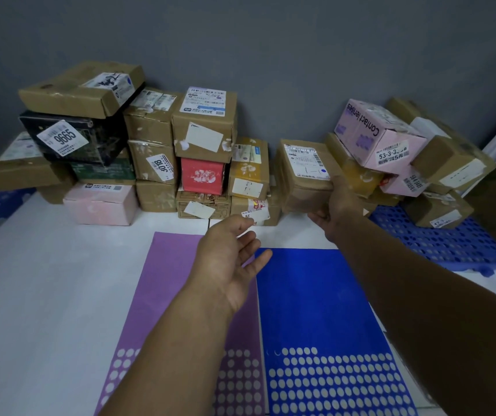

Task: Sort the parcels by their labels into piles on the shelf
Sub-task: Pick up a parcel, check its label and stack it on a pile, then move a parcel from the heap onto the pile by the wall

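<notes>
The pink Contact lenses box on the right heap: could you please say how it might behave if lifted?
The pink Contact lenses box probably stays stiff: its edges look square. It lies tilted on other parcels, so a nudge may slide it. Likely light, given its printed wording.

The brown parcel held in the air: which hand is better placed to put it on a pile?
Right. The right hand grips the parcel; the left hand is open above the purple sheet, holding nothing.
</notes>
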